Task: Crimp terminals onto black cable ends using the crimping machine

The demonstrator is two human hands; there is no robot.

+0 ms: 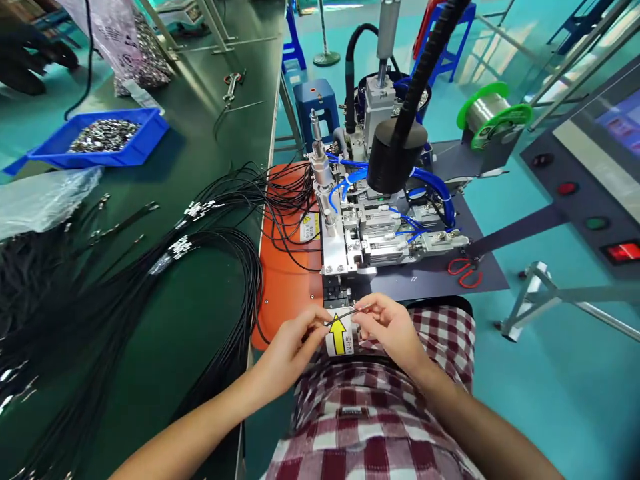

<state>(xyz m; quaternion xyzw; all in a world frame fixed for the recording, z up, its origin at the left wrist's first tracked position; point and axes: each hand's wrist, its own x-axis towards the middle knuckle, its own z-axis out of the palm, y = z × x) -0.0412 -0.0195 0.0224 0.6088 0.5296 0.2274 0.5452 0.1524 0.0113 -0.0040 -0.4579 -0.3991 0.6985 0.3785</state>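
1. The left hand [299, 341] has thumb and forefinger pressed together, pinching one end of a short stretch of black cable [343, 317].
2. The right hand [389, 328] pinches the same cable nearer its other end between thumb and fingertips; the piece slants upward from the left hand to the right one.
3. The cable is in the air between the two hands, in front of a white label [339, 341] with a yellow arrow, at the near end of the machine [373, 233].
4. Below the hands is the person's lap, in a red-and-white checked garment [350, 427].
5. Beyond the hands, the machine carries metal blocks, blue tubes and a black cylinder [397, 157] on a ribbed hose. Red-handled scissors [466, 272] lie on its dark base plate, to the right.
6. To the left, an orange plate [287, 287] lies beside the machine, with thin black cables [247, 267] crossing it onto the dark green surface [200, 327], where they lie in bundles.
7. Farther off, a blue tray [145, 145] of small metal pieces sits on that surface; a green spool [495, 113] of silvery wire stands behind the machine, to the right.
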